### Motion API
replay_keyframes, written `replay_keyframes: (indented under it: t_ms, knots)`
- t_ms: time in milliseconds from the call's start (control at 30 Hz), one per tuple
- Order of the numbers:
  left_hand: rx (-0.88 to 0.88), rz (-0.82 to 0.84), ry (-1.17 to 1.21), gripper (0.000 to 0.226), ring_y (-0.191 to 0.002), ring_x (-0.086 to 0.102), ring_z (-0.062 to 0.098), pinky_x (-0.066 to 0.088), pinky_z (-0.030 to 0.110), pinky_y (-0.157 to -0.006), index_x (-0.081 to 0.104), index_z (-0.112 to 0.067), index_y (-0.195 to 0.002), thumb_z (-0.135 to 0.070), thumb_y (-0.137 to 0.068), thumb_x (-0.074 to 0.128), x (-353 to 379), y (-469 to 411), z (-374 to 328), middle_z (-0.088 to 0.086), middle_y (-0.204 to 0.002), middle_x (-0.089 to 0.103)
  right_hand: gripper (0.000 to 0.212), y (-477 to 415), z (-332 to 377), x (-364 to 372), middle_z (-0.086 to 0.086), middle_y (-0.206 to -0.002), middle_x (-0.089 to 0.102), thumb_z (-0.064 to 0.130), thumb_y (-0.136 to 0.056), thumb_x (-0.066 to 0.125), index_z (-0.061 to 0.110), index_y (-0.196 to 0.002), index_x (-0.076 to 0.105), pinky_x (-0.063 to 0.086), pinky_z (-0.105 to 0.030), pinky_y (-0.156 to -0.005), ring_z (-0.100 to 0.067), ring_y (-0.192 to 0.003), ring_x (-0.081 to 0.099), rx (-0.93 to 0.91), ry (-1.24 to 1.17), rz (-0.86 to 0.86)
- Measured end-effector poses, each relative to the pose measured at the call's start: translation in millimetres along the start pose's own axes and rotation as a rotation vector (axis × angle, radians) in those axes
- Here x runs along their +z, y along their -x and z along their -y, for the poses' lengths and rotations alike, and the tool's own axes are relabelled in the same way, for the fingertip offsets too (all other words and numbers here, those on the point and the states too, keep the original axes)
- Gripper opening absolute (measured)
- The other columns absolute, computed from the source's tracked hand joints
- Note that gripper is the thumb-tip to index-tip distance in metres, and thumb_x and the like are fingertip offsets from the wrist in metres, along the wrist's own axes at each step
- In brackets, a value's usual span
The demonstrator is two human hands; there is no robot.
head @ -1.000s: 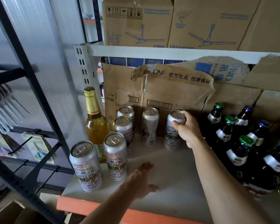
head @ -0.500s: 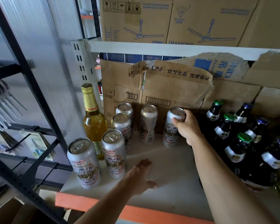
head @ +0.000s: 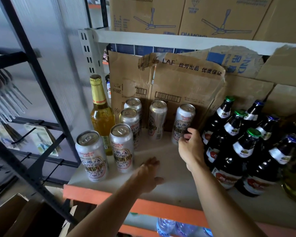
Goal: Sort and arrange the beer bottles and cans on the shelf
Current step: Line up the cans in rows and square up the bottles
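So on the far left there's a black metal rack [head: 32, 69] with some blurry stuff hanging off it, can't really make out what. Then the white shelf [head: 169, 151] with its orange front rail [head: 85, 194] starts. Nearest the front edge stands a silver ChongQing beer can [head: 91, 154], and just right of it a second front can [head: 121, 147]. Behind those two is a tall yellow beer bottle [head: 101, 115] with gold foil on the neck, plus two more cans in a line going back, a middle can [head: 129, 124] and a rear can [head: 133, 105]. Everything's upright. A lone can [head: 157, 118] stands further right against the torn cardboard sheet [head: 178, 82] at the back. The left hand [head: 149, 175] is flat and spread, palm down, low over the bare shelf near the front, holding nothing. Next is the rightmost can [head: 184, 122], also up against the cardboard. The right hand [head: 192, 147] has curled fingertips at that can's lower right side, but honestly can't tell if it's actually gripping or just touching. Right of the hand there's a tight cluster of dark bottles [head: 243, 151] with green and blue caps. Ceiling fan boxes [head: 143, 14] sit on the shelf above.
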State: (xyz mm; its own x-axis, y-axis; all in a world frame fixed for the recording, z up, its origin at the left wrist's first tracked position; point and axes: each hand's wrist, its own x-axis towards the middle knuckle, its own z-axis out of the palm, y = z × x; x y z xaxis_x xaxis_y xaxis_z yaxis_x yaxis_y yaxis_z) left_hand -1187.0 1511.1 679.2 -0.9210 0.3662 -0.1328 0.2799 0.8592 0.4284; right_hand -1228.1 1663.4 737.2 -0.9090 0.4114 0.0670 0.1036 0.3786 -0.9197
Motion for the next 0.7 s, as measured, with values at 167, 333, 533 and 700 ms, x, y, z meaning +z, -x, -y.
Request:
replay_keyframes:
  t_ms: [167,333,533,700]
  knots:
    - [0.026,-0.116,0.160,0.052,-0.124,0.053,0.022,0.040,0.024,-0.096,0.055,-0.013,-0.132,-0.037,-0.086,0.059,-6,30,-4,0.005,-0.135,0.057,0.023,23,7,3,0.000,-0.093,0.067,0.011,-0.085,0.062,0.014,-0.108,0.065,0.047,-0.022,-0.067,-0.012,-0.076,0.061,-0.039,-0.006,0.170]
    - [0.041,-0.219,0.237,0.035,-0.119,0.057,0.012,0.036,0.014,-0.094,0.063,-0.017,-0.124,-0.029,-0.091,0.059,-13,66,5,-0.002,-0.128,0.064,0.024,48,41,24,0.006,-0.086,0.068,0.021,-0.077,0.077,0.024,-0.097,0.064,0.056,-0.031,-0.079,-0.007,-0.078,0.066,-0.198,-0.044,0.406]
    - [-0.003,-0.249,0.302,0.025,-0.093,0.067,0.013,0.051,0.024,-0.082,0.071,-0.012,-0.096,-0.029,-0.084,0.056,-28,102,20,0.003,-0.098,0.074,0.074,74,81,63,0.005,-0.121,0.065,0.047,-0.064,0.083,0.023,-0.129,0.055,0.048,-0.029,-0.096,-0.010,-0.108,0.060,-0.402,0.052,0.491]
    - [-0.031,-0.307,0.396,0.018,-0.087,0.061,-0.006,0.045,0.001,-0.075,0.073,-0.009,-0.099,-0.013,-0.086,0.061,-27,121,37,0.002,-0.095,0.076,0.061,90,85,74,0.006,-0.109,0.066,0.034,-0.076,0.080,0.016,-0.129,0.055,0.037,0.000,-0.073,-0.005,-0.096,0.060,-0.420,0.051,0.400]
